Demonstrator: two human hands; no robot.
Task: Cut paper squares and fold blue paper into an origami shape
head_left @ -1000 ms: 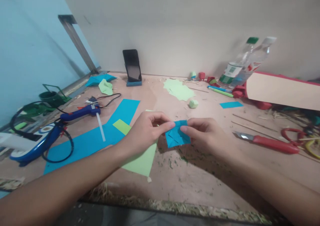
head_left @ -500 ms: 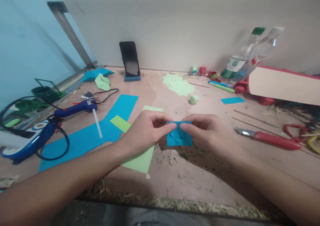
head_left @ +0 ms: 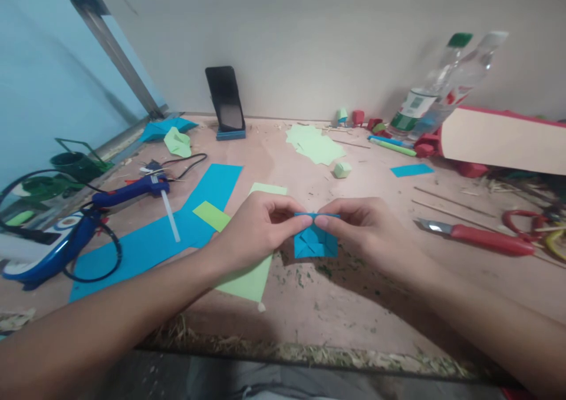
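Note:
A small folded blue paper (head_left: 315, 245) is held up over the table, with crease lines across its face. My left hand (head_left: 270, 223) pinches its upper left edge between thumb and fingers. On the upper right edge, my right hand (head_left: 357, 223) has the same kind of pinch, the two thumbs close together. Behind my left wrist lie a light green sheet (head_left: 247, 285) and a yellow-green strip (head_left: 211, 216), the strip resting on large blue paper (head_left: 145, 251). A small folded green piece (head_left: 342, 170) sits beyond my hands.
To the left is a blue glue gun (head_left: 128, 192) with its cable. A phone (head_left: 224, 99) stands at the back. On the right are a red-handled knife (head_left: 490, 239), thin sticks, scissors (head_left: 522, 218), two bottles (head_left: 413, 111) and a small blue sheet (head_left: 411, 170).
The top edge of the blue paper now looks folded over a little along my thumbs. The whole view has shifted slightly; both hands keep their hold.

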